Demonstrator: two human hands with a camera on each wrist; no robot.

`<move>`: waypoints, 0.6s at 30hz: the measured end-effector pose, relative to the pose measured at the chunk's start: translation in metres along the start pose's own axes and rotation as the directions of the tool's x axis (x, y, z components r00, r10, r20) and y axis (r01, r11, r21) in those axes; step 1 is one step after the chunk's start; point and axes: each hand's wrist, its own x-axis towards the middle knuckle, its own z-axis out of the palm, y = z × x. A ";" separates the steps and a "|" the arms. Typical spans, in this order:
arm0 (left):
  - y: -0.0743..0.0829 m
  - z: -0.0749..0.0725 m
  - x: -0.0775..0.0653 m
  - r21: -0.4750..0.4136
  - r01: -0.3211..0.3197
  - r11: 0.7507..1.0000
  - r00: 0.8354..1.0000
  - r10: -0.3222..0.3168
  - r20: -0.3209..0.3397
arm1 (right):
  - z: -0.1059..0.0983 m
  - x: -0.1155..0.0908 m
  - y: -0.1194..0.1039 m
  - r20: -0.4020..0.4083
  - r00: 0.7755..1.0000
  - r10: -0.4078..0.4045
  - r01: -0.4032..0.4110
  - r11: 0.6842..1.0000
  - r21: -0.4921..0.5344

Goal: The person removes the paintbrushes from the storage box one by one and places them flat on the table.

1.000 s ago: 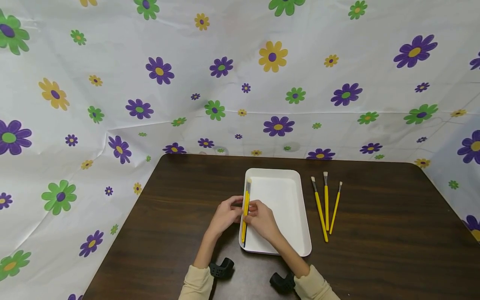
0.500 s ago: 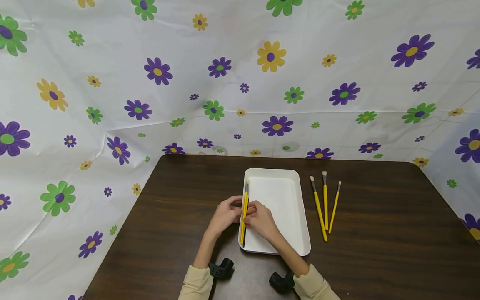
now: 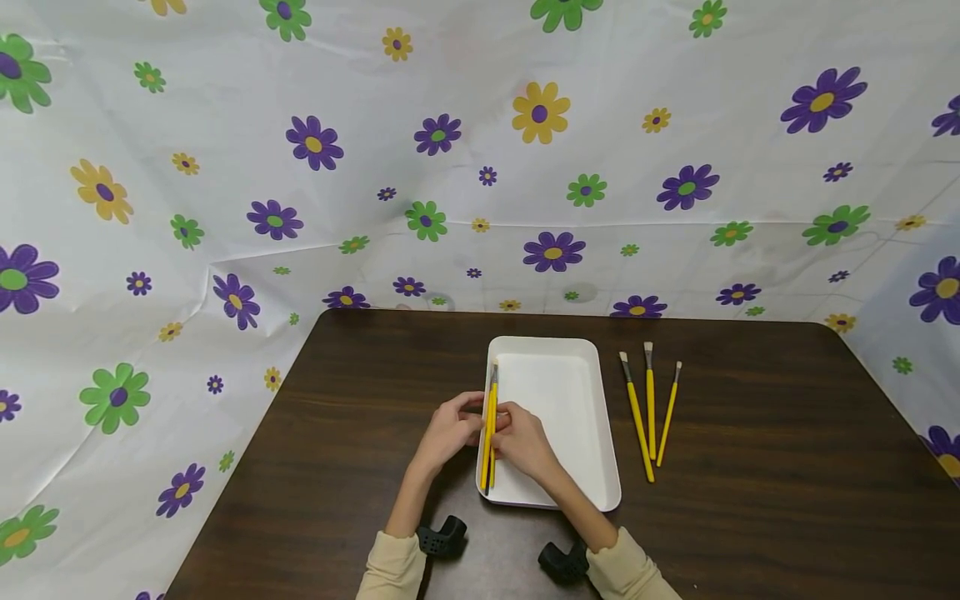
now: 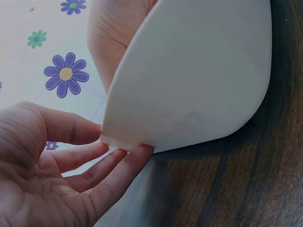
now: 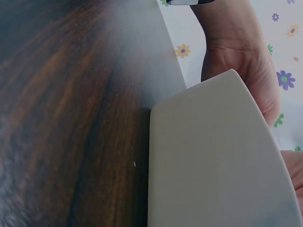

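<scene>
Yellow-handled paintbrushes [image 3: 486,454] lie side by side along the left wall of a white rectangular tray [image 3: 558,417], bristles toward the far end. My right hand [image 3: 521,437] reaches inside the tray and pinches a paintbrush, its fingertips at the handles; the tray wall hides them in the right wrist view. On the outer left side, my left hand [image 3: 450,433] holds the tray's rim. In the left wrist view, the left fingertips [image 4: 146,150] touch the tray's outer wall, with another digit at the rim edge.
To the right of the tray, three more yellow paintbrushes [image 3: 651,408] lie on the dark wooden table [image 3: 772,450]. A white cloth [image 3: 480,125] with printed flowers hangs behind the table. Black wrist mounts [image 3: 444,537] sit near both sleeves.
The paintbrushes in the tray have shifted slightly under my right fingers, one handle now lying further right beside the other. My left hand and the tray stay almost in place.
</scene>
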 end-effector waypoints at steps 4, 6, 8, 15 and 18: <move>0.000 0.000 0.000 -0.005 0.003 1.000 1.000 -0.003 -0.001 | -0.001 0.000 0.000 0.000 1.000 0.012 -0.012 1.000 0.009; 0.000 0.000 0.000 -0.009 0.003 1.000 1.000 -0.003 -0.001 | -0.001 0.000 -0.001 -0.003 1.000 0.020 -0.020 1.000 0.019; 0.000 0.001 0.000 -0.012 0.003 1.000 1.000 -0.003 0.000 | -0.001 -0.001 -0.001 -0.010 1.000 0.025 -0.025 0.999 0.022; -0.001 0.000 0.000 -0.013 -0.010 1.000 1.000 0.010 0.000 | -0.001 -0.001 0.001 -0.022 1.000 0.010 -0.010 1.000 -0.005; 0.000 0.000 -0.001 -0.020 -0.015 1.000 1.000 0.015 -0.001 | -0.001 0.000 0.001 -0.027 1.000 0.001 -0.002 1.000 -0.020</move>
